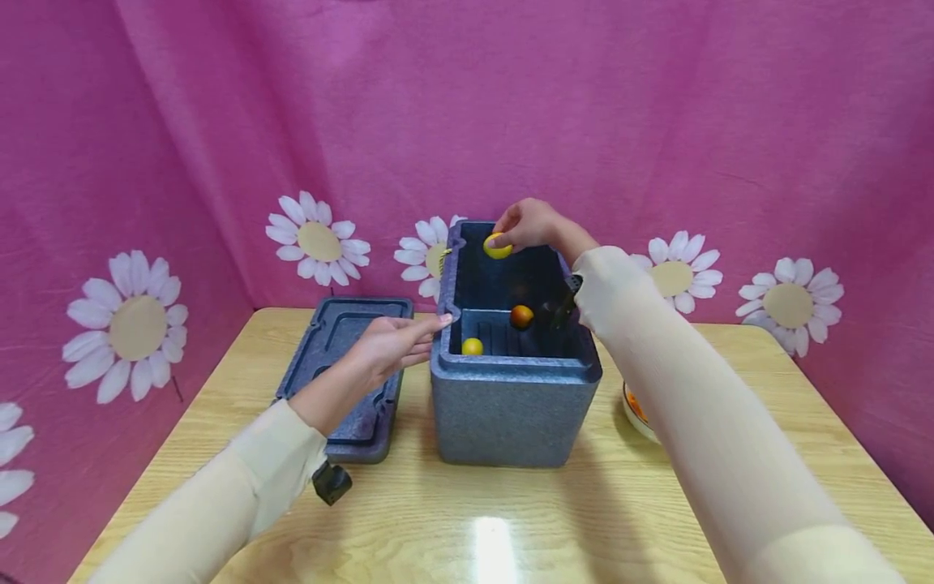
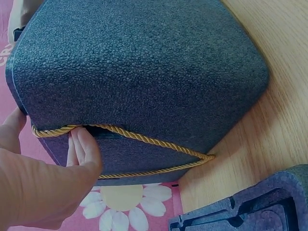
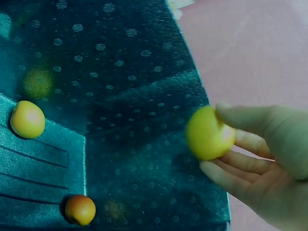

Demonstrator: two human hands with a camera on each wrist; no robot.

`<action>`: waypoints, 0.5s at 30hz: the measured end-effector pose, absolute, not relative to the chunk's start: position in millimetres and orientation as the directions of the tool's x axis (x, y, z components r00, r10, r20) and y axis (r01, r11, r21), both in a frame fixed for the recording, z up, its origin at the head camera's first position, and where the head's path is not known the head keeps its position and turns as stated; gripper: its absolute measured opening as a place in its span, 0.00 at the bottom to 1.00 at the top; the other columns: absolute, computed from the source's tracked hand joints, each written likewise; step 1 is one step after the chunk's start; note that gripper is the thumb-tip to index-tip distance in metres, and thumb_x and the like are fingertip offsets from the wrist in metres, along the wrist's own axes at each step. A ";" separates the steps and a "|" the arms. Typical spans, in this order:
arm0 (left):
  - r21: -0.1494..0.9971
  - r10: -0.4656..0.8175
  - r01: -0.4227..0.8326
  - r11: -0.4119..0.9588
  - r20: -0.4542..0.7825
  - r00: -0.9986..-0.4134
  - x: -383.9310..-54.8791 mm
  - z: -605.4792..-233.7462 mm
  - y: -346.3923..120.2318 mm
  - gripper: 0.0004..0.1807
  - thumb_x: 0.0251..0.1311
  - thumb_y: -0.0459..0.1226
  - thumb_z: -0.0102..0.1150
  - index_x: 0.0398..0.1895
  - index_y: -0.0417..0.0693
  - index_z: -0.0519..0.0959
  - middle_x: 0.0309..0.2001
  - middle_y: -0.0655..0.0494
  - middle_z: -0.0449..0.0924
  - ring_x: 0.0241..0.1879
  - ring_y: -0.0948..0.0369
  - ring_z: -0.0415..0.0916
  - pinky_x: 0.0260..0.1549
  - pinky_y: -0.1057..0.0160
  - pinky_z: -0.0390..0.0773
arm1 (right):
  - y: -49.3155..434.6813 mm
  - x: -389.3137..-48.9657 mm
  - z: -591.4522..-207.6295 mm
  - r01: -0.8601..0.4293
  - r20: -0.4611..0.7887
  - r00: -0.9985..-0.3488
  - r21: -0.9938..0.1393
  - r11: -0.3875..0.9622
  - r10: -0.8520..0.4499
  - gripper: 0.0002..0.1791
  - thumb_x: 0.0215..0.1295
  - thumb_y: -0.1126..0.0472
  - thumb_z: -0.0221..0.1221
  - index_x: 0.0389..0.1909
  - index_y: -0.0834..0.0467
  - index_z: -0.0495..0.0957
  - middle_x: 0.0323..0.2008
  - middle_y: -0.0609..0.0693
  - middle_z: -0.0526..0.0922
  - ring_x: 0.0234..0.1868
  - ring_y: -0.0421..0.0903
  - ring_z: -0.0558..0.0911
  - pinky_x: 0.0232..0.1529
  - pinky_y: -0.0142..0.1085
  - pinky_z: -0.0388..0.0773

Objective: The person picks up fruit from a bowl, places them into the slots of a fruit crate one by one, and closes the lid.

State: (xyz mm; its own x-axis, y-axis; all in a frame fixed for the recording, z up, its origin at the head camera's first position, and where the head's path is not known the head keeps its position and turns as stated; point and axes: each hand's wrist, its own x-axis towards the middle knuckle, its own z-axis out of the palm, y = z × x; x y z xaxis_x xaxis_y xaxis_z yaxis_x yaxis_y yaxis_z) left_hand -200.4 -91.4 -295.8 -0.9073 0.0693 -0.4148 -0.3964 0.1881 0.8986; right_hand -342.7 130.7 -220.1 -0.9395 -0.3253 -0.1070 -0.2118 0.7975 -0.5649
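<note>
My right hand (image 1: pixel 531 225) pinches a round yellow fruit (image 3: pixel 208 134) between thumb and fingertips, above the far end of a grey foam box (image 1: pixel 511 418). In the right wrist view the fruit is level with the box's upper wall. Inside, on the ribbed floor, lie another yellow fruit (image 1: pixel 472 347) and a small orange-red fruit (image 1: pixel 521 316). At the box's left rim, my left hand (image 1: pixel 390 349) has its thumb on the edge and its fingers on the outer side, beside a twisted gold rope (image 2: pixel 159 143).
The box's grey lid (image 1: pixel 357 324) lies on the wooden table (image 1: pixel 409 519) to the left. A bowl (image 1: pixel 642 427) with orange contents stands at the right, partly behind my right sleeve. A pink cloth (image 1: pixel 511 105) with daisies hangs behind the table.
</note>
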 end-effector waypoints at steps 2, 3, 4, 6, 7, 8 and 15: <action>0.898 0.069 -0.397 0.189 -0.415 -0.907 -200.1 -295.6 -90.4 0.43 0.53 0.54 0.67 0.67 0.39 0.64 0.66 0.45 0.71 0.63 0.55 0.74 0.62 0.58 0.75 | 131.0 -342.8 -220.6 -0.214 -0.111 -0.939 -0.557 0.802 -0.327 0.22 0.66 0.57 0.60 0.57 0.64 0.74 0.56 0.63 0.78 0.52 0.58 0.80 0.61 0.43 0.78; 0.898 0.069 -0.397 0.192 -0.416 -0.907 -199.8 -295.4 -90.1 0.43 0.54 0.54 0.67 0.67 0.39 0.64 0.66 0.45 0.71 0.63 0.55 0.74 0.62 0.59 0.75 | 131.6 -342.3 -220.2 -0.214 -0.114 -0.937 -0.561 0.800 -0.330 0.23 0.66 0.57 0.60 0.58 0.64 0.74 0.57 0.63 0.78 0.54 0.59 0.80 0.61 0.44 0.78; 0.897 0.069 -0.398 0.193 -0.417 -0.906 -199.8 -295.2 -89.6 0.43 0.54 0.54 0.67 0.67 0.39 0.65 0.66 0.45 0.71 0.62 0.55 0.74 0.62 0.59 0.75 | 132.2 -341.5 -219.3 -0.212 -0.118 -0.936 -0.564 0.798 -0.332 0.24 0.66 0.57 0.59 0.59 0.64 0.73 0.58 0.63 0.77 0.55 0.59 0.80 0.62 0.45 0.77; 0.896 0.069 -0.398 0.196 -0.418 -0.906 -199.5 -295.1 -89.5 0.43 0.54 0.54 0.66 0.67 0.39 0.64 0.66 0.44 0.71 0.62 0.55 0.74 0.63 0.58 0.75 | 133.1 -339.4 -216.7 -0.219 -0.126 -0.931 -0.563 0.797 -0.344 0.25 0.67 0.56 0.59 0.61 0.63 0.72 0.59 0.63 0.77 0.56 0.59 0.80 0.63 0.46 0.76; 0.895 0.068 -0.400 0.196 -0.419 -0.905 -199.1 -295.2 -89.8 0.43 0.55 0.54 0.66 0.67 0.39 0.64 0.66 0.44 0.70 0.63 0.54 0.74 0.63 0.58 0.74 | 133.5 -338.0 -215.0 -0.228 -0.125 -0.927 -0.561 0.796 -0.354 0.25 0.67 0.56 0.58 0.61 0.63 0.72 0.60 0.63 0.76 0.56 0.59 0.80 0.63 0.46 0.76; 0.895 0.067 -0.401 0.196 -0.421 -0.905 -198.9 -295.2 -90.0 0.43 0.55 0.54 0.66 0.67 0.39 0.64 0.66 0.44 0.70 0.63 0.54 0.74 0.64 0.57 0.74 | 134.1 -336.4 -213.3 -0.236 -0.126 -0.923 -0.558 0.796 -0.363 0.25 0.67 0.56 0.58 0.61 0.63 0.72 0.60 0.63 0.76 0.56 0.59 0.80 0.63 0.46 0.76; 0.895 0.064 -0.403 0.192 -0.421 -0.905 -199.9 -297.4 -92.2 0.44 0.56 0.54 0.64 0.69 0.38 0.61 0.67 0.43 0.69 0.64 0.54 0.73 0.64 0.57 0.73 | 145.2 -320.6 -203.8 -0.294 -0.060 -0.917 -0.566 0.770 -0.394 0.25 0.66 0.54 0.59 0.60 0.62 0.73 0.60 0.60 0.78 0.55 0.58 0.80 0.63 0.48 0.76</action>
State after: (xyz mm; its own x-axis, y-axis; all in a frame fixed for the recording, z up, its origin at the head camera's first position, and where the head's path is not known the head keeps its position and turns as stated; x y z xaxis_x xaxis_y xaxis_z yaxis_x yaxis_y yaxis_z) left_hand -199.9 -92.2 -297.4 -0.9048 0.0644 -0.4210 -0.4028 0.1924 0.8949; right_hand -320.6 145.2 -203.8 -0.9170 -0.3943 -0.0603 -0.2939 0.7701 -0.5662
